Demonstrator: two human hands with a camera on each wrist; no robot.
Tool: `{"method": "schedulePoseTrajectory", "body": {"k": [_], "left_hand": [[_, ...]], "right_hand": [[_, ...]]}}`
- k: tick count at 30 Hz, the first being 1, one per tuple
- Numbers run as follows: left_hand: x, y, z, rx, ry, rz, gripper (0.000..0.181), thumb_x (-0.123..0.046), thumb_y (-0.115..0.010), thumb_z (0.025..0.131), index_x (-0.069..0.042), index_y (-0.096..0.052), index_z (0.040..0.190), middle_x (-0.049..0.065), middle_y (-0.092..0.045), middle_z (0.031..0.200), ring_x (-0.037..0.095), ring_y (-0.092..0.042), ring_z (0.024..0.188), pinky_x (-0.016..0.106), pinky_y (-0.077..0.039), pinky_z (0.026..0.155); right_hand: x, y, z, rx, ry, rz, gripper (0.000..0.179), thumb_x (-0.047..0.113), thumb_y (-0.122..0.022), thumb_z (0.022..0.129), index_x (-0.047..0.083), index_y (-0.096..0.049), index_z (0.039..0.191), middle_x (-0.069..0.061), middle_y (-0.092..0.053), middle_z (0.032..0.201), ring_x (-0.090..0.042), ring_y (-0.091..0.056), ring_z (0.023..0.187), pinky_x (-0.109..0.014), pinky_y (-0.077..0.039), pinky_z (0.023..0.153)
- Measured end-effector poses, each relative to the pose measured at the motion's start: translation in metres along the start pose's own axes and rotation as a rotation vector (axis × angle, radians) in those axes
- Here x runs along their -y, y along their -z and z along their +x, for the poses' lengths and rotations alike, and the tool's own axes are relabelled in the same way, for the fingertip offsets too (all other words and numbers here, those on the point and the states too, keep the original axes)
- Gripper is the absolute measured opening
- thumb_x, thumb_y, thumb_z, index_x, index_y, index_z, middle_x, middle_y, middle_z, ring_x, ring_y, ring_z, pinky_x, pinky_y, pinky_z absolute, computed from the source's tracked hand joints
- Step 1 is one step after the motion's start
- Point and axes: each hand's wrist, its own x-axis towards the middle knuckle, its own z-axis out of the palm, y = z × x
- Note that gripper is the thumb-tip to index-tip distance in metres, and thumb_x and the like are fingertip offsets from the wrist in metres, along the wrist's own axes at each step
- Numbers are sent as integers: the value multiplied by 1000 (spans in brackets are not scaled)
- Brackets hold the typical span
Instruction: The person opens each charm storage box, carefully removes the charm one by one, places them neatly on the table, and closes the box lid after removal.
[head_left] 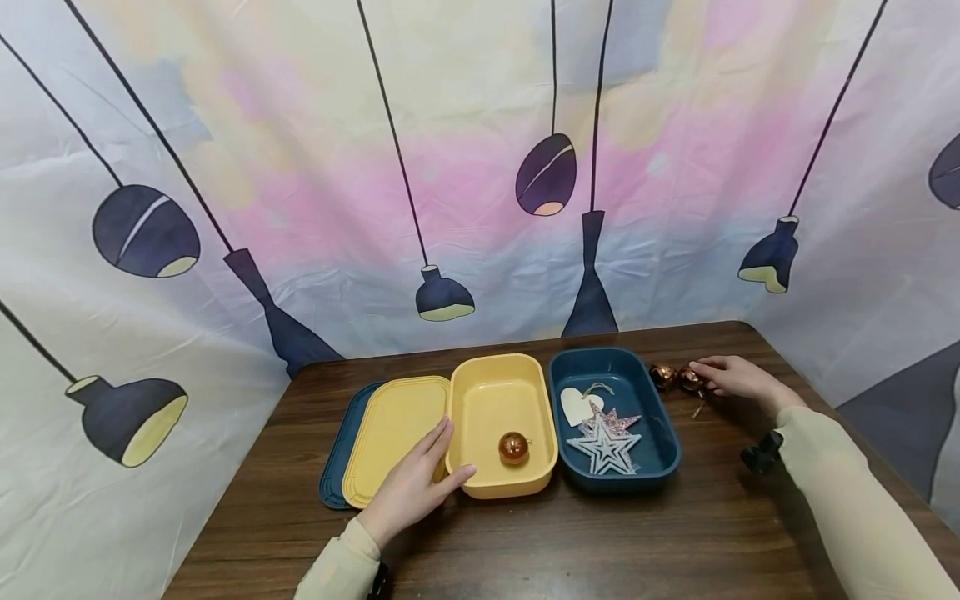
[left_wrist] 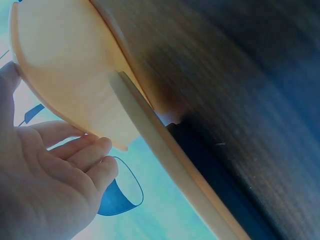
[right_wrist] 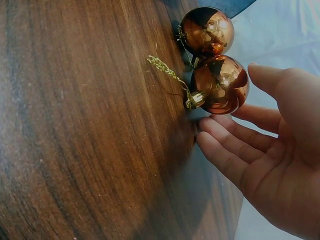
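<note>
My left hand point(head_left: 412, 483) rests at the left rim of the yellow container point(head_left: 498, 379), thumb over the near corner; the left wrist view shows its fingers point(left_wrist: 95, 150) against the container's outer wall. One shiny copper Christmas ball point(head_left: 513, 448) lies inside. My right hand point(head_left: 738, 379) is at the nearer of two copper balls on the table, right of the blue container point(head_left: 670, 425). In the right wrist view, thumb and fingers reach around this ball point(right_wrist: 220, 85), which has a gold cord loop. The second ball point(right_wrist: 207, 31) sits against it.
The blue container holds a white heart ornament point(head_left: 576, 406), a white glitter star point(head_left: 606, 446) and a pink star point(head_left: 618, 423). Left of the yellow container, a yellow lid point(head_left: 397, 417) lies over a blue lid point(head_left: 335, 479). A lamp-printed cloth point(head_left: 480, 167) hangs behind the wooden table point(head_left: 570, 542).
</note>
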Motion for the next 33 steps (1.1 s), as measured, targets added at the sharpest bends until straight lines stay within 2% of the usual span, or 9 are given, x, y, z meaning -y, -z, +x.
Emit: {"method": "schedulePoseTrajectory", "body": {"k": [16, 22, 29, 33], "left_hand": [[1, 0, -1, 2, -6, -2, 91, -67, -54, 95, -2, -36, 155, 14, -30, 162, 32, -35, 145, 52, -37, 112], [0, 0, -1, 7, -7, -1, 91, -67, -54, 94, -3, -35, 156, 13, -29, 163, 30, -34, 146, 50, -37, 112], [0, 0, -2, 11, -2, -7, 90, -66, -55, 95, -3, -34, 156, 12, -28, 163, 31, -34, 146, 51, -37, 112], [0, 0, -2, 9, -11, -2, 90, -66, -55, 95, -3, -35, 156, 13, -29, 163, 32, -35, 146, 51, -38, 112]], "right_hand": [[7, 4, -5, 34, 17, 9, 71, 38, -36, 111, -24, -27, 145, -45, -38, 142, -51, -57, 118, -49, -56, 90], [14, 13, -6, 46, 6, 23, 73, 40, -37, 111, -20, -22, 150, -45, -33, 146, -53, -50, 123, -54, -52, 93], [32, 29, 0, -7, 91, -79, 72, 42, -38, 110, -17, -29, 150, -43, -41, 141, -53, -53, 121, -56, -52, 91], [47, 32, 6, -25, 118, -120, 72, 45, -38, 110, -14, -31, 151, -41, -43, 142, -53, -53, 122, -61, -48, 94]]}}
